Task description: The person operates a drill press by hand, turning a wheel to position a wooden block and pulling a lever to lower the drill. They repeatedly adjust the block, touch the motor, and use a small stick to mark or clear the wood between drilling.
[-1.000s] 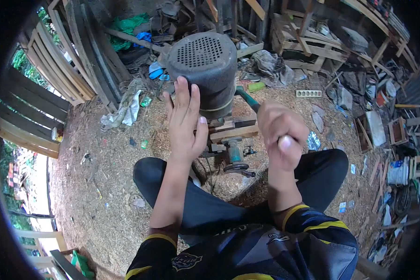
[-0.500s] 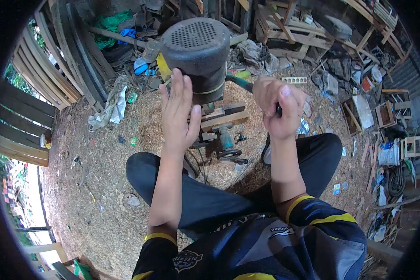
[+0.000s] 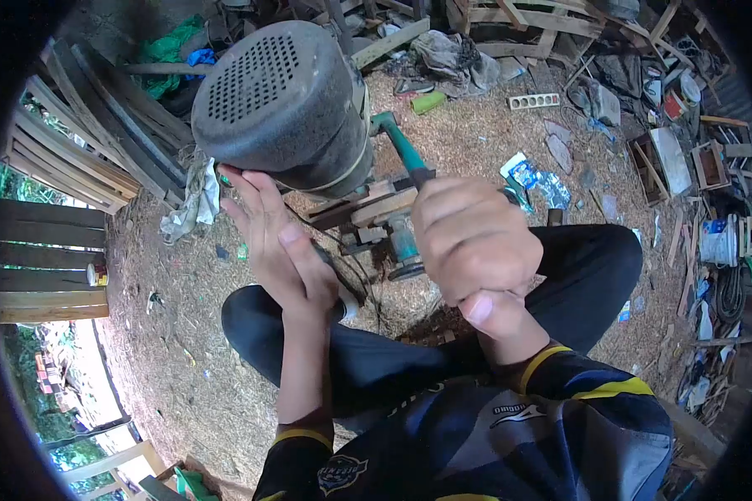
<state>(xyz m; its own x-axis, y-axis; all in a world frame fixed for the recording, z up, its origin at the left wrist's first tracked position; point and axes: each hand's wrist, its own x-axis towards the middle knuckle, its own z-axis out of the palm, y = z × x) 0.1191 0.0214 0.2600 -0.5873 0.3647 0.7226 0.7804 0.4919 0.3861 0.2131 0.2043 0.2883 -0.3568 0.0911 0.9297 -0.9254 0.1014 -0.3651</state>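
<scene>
A large power tool [image 3: 334,142] with a dark, worn cylindrical housing and a perforated round cap is tilted in front of me. A green handle [image 3: 403,149] sticks out from its right side. My right hand [image 3: 480,246] is wrapped in a fist around the end of this handle. Under the housing's near edge, my left hand [image 3: 271,238] has its fingers stretched out, with the fingertips touching the tool or just behind it. Wooden pieces [image 3: 384,204] lie below the tool. A teal tool [image 3: 403,242] sits beneath them, partly hidden by my right hand.
Wood shavings cover the ground [image 3: 175,334] around my bent legs. Curved wooden boards [image 3: 100,108] lean at the left. A white power strip [image 3: 533,101] and a blue-and-white packet [image 3: 522,175] lie at the right. Wooden frames [image 3: 551,21] are piled at the back.
The housing has moved left and nearer, and it leans more to the left. My left hand has shifted left and lower along it. My right hand has turned, with its knuckles now facing me.
</scene>
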